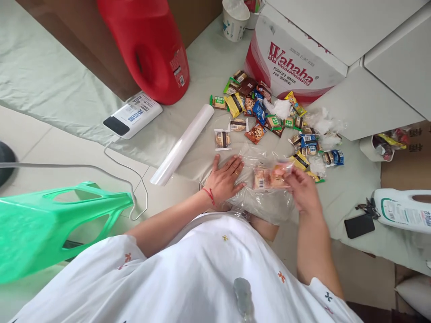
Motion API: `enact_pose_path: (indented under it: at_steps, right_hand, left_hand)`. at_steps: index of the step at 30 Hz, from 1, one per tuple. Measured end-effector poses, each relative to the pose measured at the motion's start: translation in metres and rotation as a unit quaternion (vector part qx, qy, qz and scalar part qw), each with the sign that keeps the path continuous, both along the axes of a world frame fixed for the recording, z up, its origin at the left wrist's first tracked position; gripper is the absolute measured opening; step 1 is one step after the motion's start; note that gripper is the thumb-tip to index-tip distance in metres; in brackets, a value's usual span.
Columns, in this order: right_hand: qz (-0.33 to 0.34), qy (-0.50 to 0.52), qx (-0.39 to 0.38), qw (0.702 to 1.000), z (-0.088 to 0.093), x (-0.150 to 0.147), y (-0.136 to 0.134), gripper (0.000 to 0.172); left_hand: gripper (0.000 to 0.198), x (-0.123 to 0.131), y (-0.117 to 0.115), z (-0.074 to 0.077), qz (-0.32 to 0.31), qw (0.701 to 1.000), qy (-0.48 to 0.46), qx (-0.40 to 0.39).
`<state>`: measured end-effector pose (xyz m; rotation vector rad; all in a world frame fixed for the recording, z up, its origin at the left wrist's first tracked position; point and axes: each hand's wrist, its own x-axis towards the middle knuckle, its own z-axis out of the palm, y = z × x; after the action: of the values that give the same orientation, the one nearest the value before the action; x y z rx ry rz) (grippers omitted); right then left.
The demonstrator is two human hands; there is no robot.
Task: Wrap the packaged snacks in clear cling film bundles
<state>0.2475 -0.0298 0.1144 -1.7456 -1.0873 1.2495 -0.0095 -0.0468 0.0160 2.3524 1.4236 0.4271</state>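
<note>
My left hand (225, 179) lies flat with fingers spread on a sheet of clear plastic film (249, 157). To its right, my right hand (303, 186) pinches the edge of a clear-wrapped snack packet (282, 176) over the film. Beside that packet, and partly overlapped by it, is another clear-wrapped snack packet (261, 178) with a barcode label. Just beyond my left fingers sits a small wrapped biscuit (222, 139). A pile of small packaged snacks (256, 110) in brown, yellow, blue and green wrappers spreads out ahead of my hands.
A roll of plastic film (183, 144) lies left of my hands. Behind are a red jug (158, 58), a white power bank (134, 114) with a cable and a Wahaha carton (292, 63). A green stool (43, 224) stands left; a white bottle (400, 208) and black phone-like object (359, 226) lie right.
</note>
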Motion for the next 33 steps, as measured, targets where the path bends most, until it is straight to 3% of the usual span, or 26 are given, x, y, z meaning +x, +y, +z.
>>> enact_pose_path:
  at_steps: [3,6,11,14,18,22,26,29,33]
  right_hand:
    - [-0.004,0.017,0.005,1.000,-0.024,-0.025,-0.020,0.040]
    - [0.015,-0.043,0.024,0.999,-0.037,-0.031,-0.020,0.037]
    - [0.002,-0.064,0.042,0.997,-0.039,-0.032,-0.026,0.040]
    - [0.019,-0.064,0.061,0.996,-0.040,-0.045,-0.035,0.039]
    - [0.078,-0.217,0.094,0.969,-0.048,-0.068,-0.041,0.027]
    - [0.045,-0.345,0.121,0.930,-0.052,-0.074,-0.044,0.029]
    - [0.022,-0.345,0.089,0.934,-0.049,-0.063,-0.044,0.027]
    - [0.030,-0.319,0.046,0.946,-0.047,-0.058,-0.043,0.022]
    - [0.022,-0.297,0.040,0.954,-0.050,-0.057,-0.042,0.018]
  left_hand:
    - [0.069,0.000,0.000,0.001,0.000,1.000,-0.003,0.001]
    - [0.066,-0.001,-0.002,0.000,0.017,1.000,-0.003,0.015]
    - [0.066,0.001,-0.005,0.001,0.142,0.990,0.011,0.019]
    - [0.060,0.005,-0.005,0.005,0.180,0.983,0.035,0.003]
    - [0.044,0.012,-0.003,0.008,0.174,0.983,0.062,0.004]
    - [0.033,0.014,0.000,0.007,0.153,0.986,0.061,-0.004]
    - [0.029,0.015,0.004,0.015,0.147,0.987,0.000,-0.066]
    - [0.021,0.019,0.010,0.029,0.151,0.975,-0.083,-0.141]
    - [0.009,0.039,0.017,0.047,0.142,0.953,-0.204,-0.176]
